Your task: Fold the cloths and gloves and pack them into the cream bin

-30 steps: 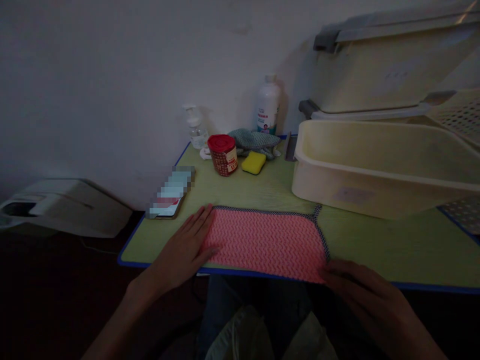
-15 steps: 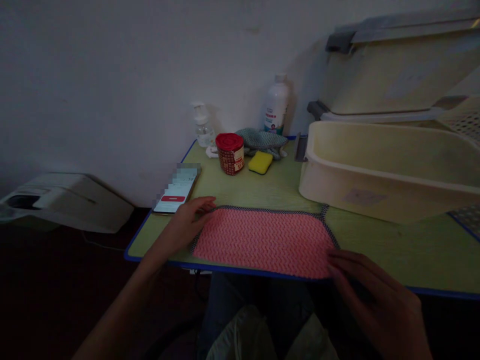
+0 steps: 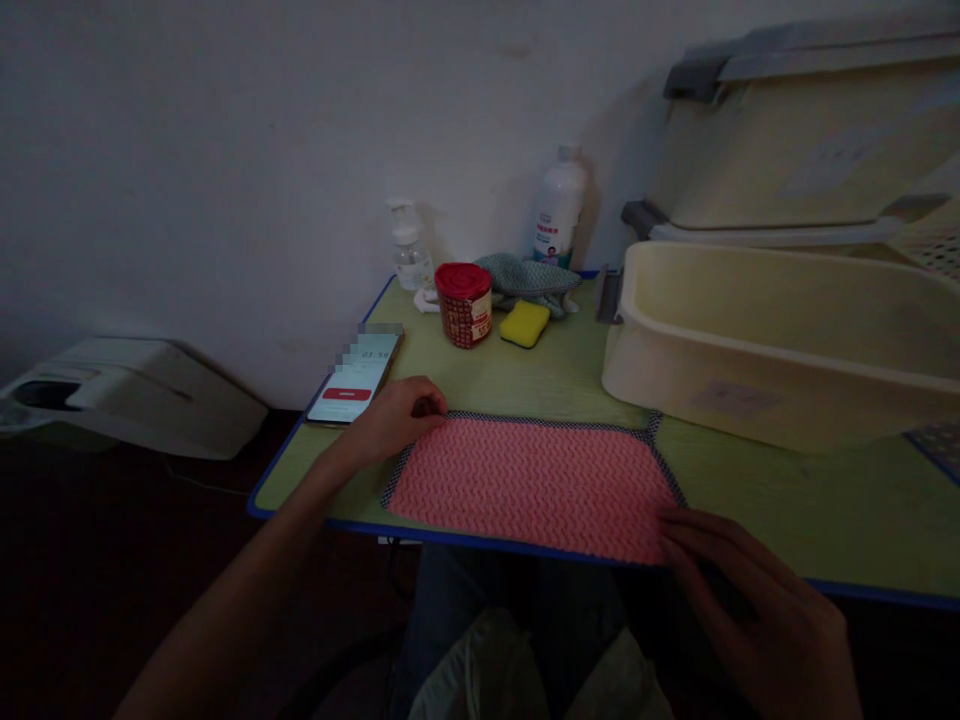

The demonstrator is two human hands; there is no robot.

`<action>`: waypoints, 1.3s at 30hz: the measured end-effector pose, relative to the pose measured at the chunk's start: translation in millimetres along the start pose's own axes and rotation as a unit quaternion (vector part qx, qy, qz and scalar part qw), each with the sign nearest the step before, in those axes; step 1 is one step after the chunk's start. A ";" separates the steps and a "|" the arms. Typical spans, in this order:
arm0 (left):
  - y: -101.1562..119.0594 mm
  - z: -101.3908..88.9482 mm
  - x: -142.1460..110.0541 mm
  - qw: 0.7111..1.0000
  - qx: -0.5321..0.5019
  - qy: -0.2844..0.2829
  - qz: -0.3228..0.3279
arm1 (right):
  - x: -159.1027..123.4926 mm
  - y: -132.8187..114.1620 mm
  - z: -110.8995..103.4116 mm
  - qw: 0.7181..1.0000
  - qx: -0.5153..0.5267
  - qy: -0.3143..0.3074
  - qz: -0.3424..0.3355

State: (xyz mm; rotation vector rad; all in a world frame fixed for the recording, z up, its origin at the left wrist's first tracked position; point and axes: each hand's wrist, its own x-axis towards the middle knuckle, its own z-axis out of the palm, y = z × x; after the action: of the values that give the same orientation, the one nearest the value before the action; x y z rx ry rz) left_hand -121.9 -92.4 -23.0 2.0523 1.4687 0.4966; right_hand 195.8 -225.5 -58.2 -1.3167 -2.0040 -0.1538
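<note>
A pink cleaning cloth [image 3: 525, 485] with a zigzag texture and a dark checked border lies flat along the front edge of the table. At its far left corner is my left hand [image 3: 401, 415], fingers curled and closed in a pinch on the border. My right hand [image 3: 757, 590] is at the near right corner, with thumb and fingertips closed on the cloth's edge. A small hanging loop [image 3: 654, 426] sticks out at the far right corner of the cloth.
Behind the cloth are a yellow sponge [image 3: 524, 325], a red canister [image 3: 463, 305], a grey-blue cloth [image 3: 532, 282], a white bottle [image 3: 560, 210] and a pump bottle [image 3: 409, 250]. A phone [image 3: 356, 380] lies left; a cream bin [image 3: 772, 370] and lidded box [image 3: 780, 150] stand right.
My left hand has shifted slightly right and its fingers have curled in on the cloth's far left corner. My right hand stays at the near right corner.
</note>
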 end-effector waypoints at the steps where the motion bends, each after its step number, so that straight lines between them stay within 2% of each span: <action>1: 0.3 -0.5 0.4 1.000 0.005 -0.003 0.009 | -0.1 0.1 -0.1 1.000 0.004 -0.001 0.002; 4: 1.8 -0.4 1.7 1.000 0.016 -0.010 0.021 | 0.3 0.1 0.0 1.000 0.010 0.000 0.010; 11: 6.0 3.9 4.9 0.999 0.035 -0.023 -0.023 | 0.2 1.5 2.7 1.000 0.006 0.004 -0.011; 23: 7.0 4.3 5.6 0.999 0.046 -0.016 -0.007 | 0.5 1.5 2.0 1.000 0.020 0.006 -0.003; 27: 4.5 6.8 5.6 0.996 0.091 -0.020 -0.004 | -0.8 1.5 2.2 1.000 0.024 0.008 -0.001; 30: 5.4 13.3 2.3 0.985 0.174 0.005 0.000 | -1.2 0.2 2.2 1.000 0.022 0.002 0.004; 34: 16.7 26.3 -6.7 0.946 0.308 0.090 0.031 | -1.8 0.2 3.1 1.000 0.022 0.005 0.001; 36: 22.7 32.7 -11.1 0.926 0.358 0.095 0.074 | -2.1 0.8 3.5 1.000 0.022 0.008 0.002; 39: 23.3 40.3 -16.8 0.914 0.378 0.076 0.127 | -1.7 0.4 3.2 1.000 0.017 0.009 0.005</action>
State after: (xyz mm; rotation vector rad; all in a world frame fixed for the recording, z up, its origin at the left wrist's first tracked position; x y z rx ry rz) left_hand -86.5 -123.0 -39.0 2.8897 1.6585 0.1892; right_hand 194.9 -225.1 -61.7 -1.2989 -1.9766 -0.1257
